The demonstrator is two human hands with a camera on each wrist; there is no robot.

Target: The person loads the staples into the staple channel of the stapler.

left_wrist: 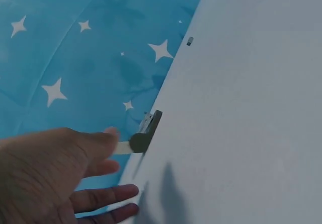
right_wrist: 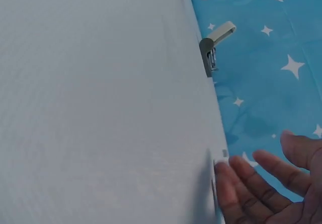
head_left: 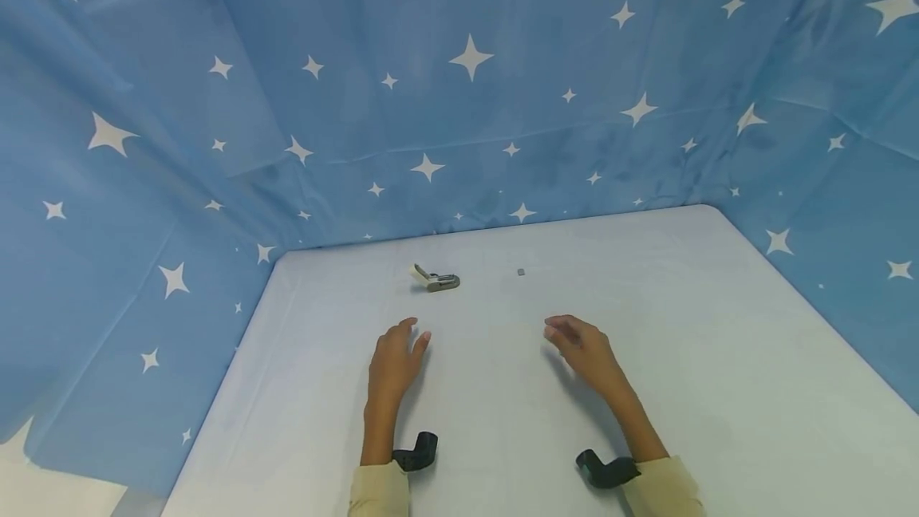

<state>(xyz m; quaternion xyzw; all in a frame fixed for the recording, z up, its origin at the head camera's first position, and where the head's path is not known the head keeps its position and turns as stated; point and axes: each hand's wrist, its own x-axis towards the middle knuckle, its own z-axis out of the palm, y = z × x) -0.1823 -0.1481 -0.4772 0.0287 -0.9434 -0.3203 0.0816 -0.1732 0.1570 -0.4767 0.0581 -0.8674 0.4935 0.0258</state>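
Observation:
A small stapler [head_left: 438,282] lies on the table with its cream top arm swung up from the grey-brown body and metal parts showing. To its right sits a tiny grey block [head_left: 521,271], possibly a piece of a staple strip; it is too small to be sure. My left hand [head_left: 393,361] is over the table on the near side of the stapler, fingers relaxed and touching nothing. Nearer the block, my right hand [head_left: 585,353] has loosely bent fingers with nothing in them. The left wrist view also shows the stapler [left_wrist: 146,132], just beyond the left fingers.
A white table [head_left: 488,405] spreads beneath both hands. Blue cloth [head_left: 546,70] with white stars hangs along its back and sides. Black wrist cameras [head_left: 416,453] are strapped at the cuffs.

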